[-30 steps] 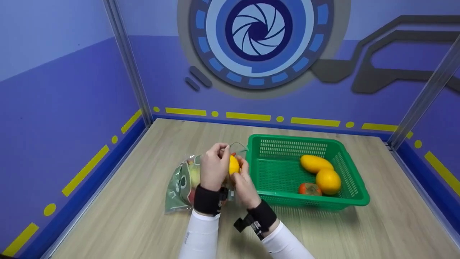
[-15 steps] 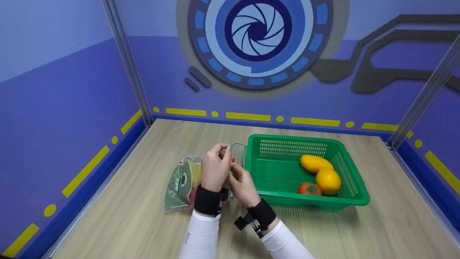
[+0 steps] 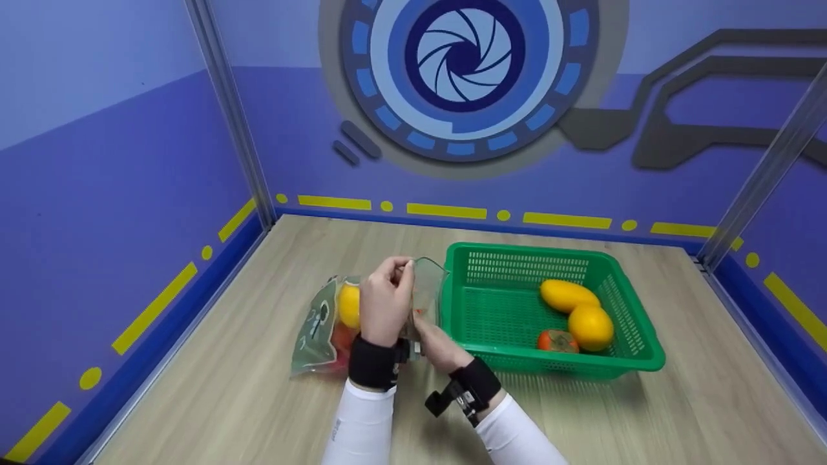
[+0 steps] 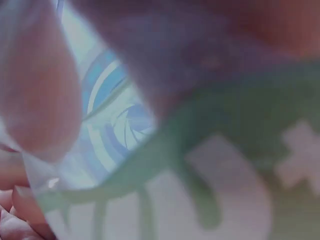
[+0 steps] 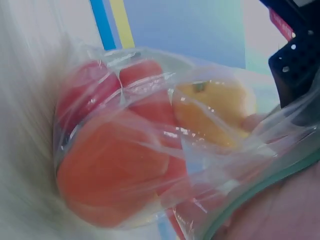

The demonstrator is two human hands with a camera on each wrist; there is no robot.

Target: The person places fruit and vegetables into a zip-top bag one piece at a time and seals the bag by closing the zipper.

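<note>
A clear zip-style plastic bag (image 3: pixel 316 339) with a green cartoon print lies at the left of the basket, holding several fruits. My left hand (image 3: pixel 386 300) pinches the upper edge of its mouth, thumb against fingers; the left wrist view shows the film and white print close up. My right hand (image 3: pixel 442 345) reaches into the mouth, its fingers mostly hidden behind the left hand. Inside, a yellow round fruit with a green stem spot (image 5: pixel 215 107) has a right fingertip at its side. Below it sit a large orange-red fruit (image 5: pixel 112 167) and smaller red ones (image 5: pixel 90 92).
Right of the bag stands a green plastic basket (image 3: pixel 549 354). In its right half lie a yellow mango (image 3: pixel 568 295), a round orange fruit (image 3: pixel 590 327) and a persimmon (image 3: pixel 557 340). Blue printed walls (image 3: pixel 129 213) enclose the wooden table (image 3: pixel 258 413).
The yellow fruit has gone from my right fingers at the mouth to deeper left inside the bag. My right hand has followed it in, while the left has stayed on the edge.
</note>
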